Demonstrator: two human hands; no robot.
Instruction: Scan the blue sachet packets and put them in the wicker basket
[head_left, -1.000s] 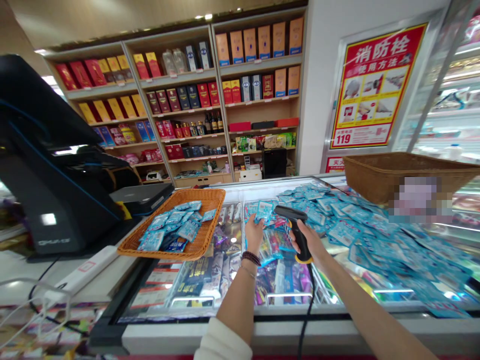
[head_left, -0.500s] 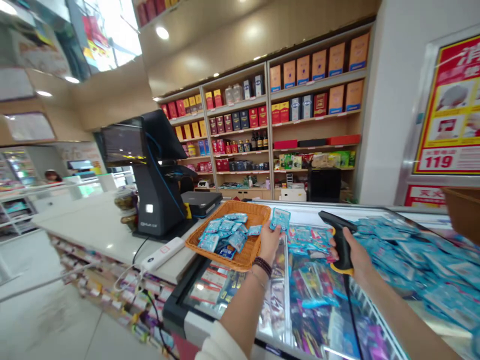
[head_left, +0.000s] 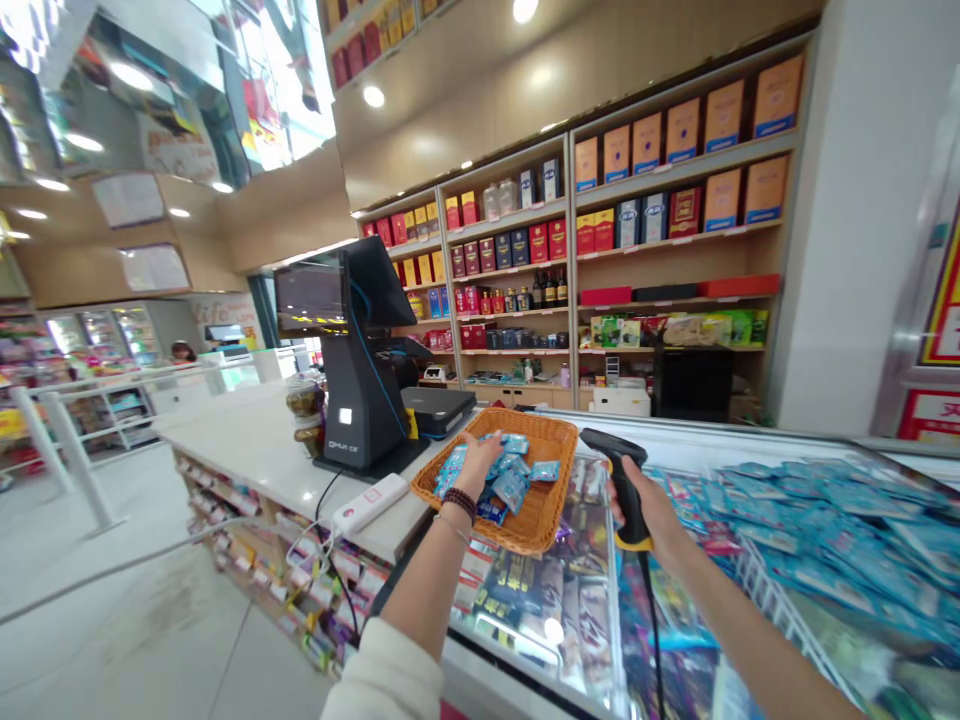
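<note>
My left hand [head_left: 478, 468], wearing a beaded bracelet, is over the left part of an orange wicker basket [head_left: 551, 520]. Its fingers look spread above a pile of small blue packets [head_left: 512, 484], and no packet can be made out in its grasp. Part of the pile is hidden behind the hand. My right hand [head_left: 651, 508] is wrapped around the handle of a black barcode scanner [head_left: 624, 480] with yellow trim, held over the glass-topped freezer to the right of the basket. The scanner's cable [head_left: 654, 620] hangs downward.
Many blue packets [head_left: 817, 520] lie in the freezer [head_left: 615, 640] at right. A checkout terminal [head_left: 360, 380] and a white power strip [head_left: 369, 503] with cables stand on the counter [head_left: 247, 440] at left. Shelves of boxes [head_left: 517, 250] line the back.
My left hand has moved left from beside the basket to over its pile; the blue packet it held no longer shows in its fingers. The scanner stays in my right hand. The view has turned left.
</note>
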